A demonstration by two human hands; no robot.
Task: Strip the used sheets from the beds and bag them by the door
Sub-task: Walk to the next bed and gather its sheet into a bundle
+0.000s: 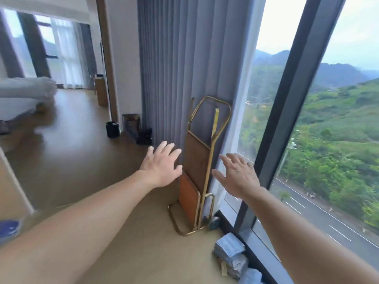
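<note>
Reaches both bare arms forward toward the corner by the window; holds the left hand [162,165] palm down, fingers straight and spread, gripping nothing, just in front of a folded gold-framed trolley [202,152]; holds the right hand [239,177] the same way, flat, spread and empty, between the trolley and the dark window frame [287,103]; cannot tell whether either hand touches the trolley. Faces the trolley upright against the grey curtain [180,68], brown panel above, orange panel below, a small wheel at its base near the glass. Stands well apart from the white sheets [30,87], bunched and blurred on the bed [16,109] at far left, across the wooden floor [86,160]. Looks past a black bin [112,129] on the floor near the wall beside the curtain; has a stack of folded grey-blue cloths [229,251] low on the right, just beside the window's bottom rail.
</note>
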